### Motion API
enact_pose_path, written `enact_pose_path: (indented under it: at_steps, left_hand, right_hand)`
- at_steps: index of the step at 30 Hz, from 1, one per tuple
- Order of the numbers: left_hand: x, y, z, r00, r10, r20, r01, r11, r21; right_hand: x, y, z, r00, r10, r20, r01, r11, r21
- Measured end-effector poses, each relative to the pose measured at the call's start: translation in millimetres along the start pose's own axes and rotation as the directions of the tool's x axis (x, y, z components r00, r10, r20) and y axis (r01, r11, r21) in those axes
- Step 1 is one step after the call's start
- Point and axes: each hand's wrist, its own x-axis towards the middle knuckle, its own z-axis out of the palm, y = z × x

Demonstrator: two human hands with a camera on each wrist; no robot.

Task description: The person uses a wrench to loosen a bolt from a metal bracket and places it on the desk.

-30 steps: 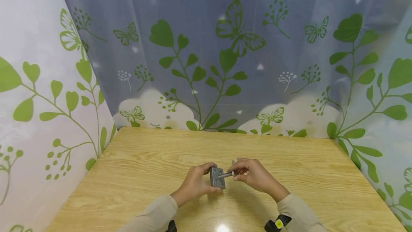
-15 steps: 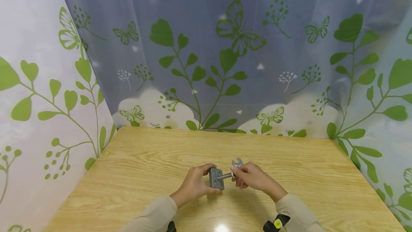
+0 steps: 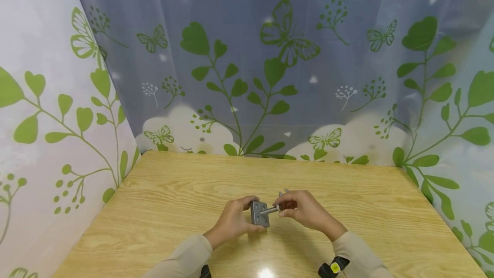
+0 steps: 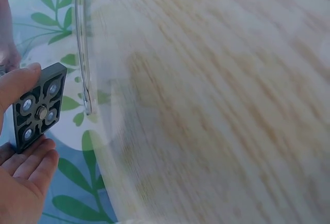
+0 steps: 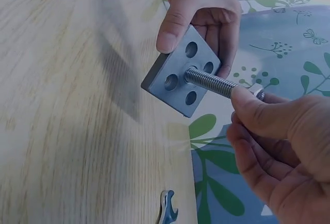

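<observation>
My left hand (image 3: 233, 219) grips a square grey metal plate (image 3: 260, 214) by its edges, thumb on one side and fingers on the other. Several round holes ring the plate's centre, where a threaded bolt (image 5: 214, 83) runs through. In the left wrist view the bolt's end shows at the middle of the plate's ribbed back (image 4: 42, 112). My right hand (image 3: 307, 212) pinches the head end of the bolt between thumb and fingers. Beyond that hand lies an open-end wrench (image 5: 167, 208) on the table, mostly hidden in the head view.
The wood-grain table (image 3: 185, 183) runs back to a printed curtain (image 3: 239, 98) with green leaves and butterflies. A similar sheet (image 3: 58, 98) stands along the left side. Dark straps with a yellow piece (image 3: 334, 267) sit at the right wrist.
My right hand turned at the bolt head half a second ago, uncovering the wrench's end, and has since turned back over it. The left hand and plate stay nearly still.
</observation>
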Motion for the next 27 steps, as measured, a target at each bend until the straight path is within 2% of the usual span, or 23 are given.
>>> enact_pose_path:
  at_steps: [11,15,20,27]
  left_hand:
    - [1.0,-0.4,0.6,1.0,-0.004,0.002,0.004,1.0,0.023]
    - [-0.2,-1.5,1.1,1.0,-0.012,0.014,0.012,1.0,0.027]
    - [-0.8,-2.4,1.7,1.0,-0.009,0.018,0.008,0.999,0.033]
    - [0.3,-1.8,2.6,1.0,0.0,0.016,-0.001,0.999,0.053]
  right_hand:
    - [-0.7,4.1,0.1,1.0,-0.008,0.003,0.008,1.0,-0.006]
    - [-0.7,7.2,2.5,0.998,0.045,0.053,-0.046,0.999,0.017]
    - [-0.1,9.1,5.7,0.984,0.127,0.127,-0.137,0.988,0.065]
    - [1.1,5.2,8.5,0.975,0.21,0.07,-0.219,0.966,0.141]
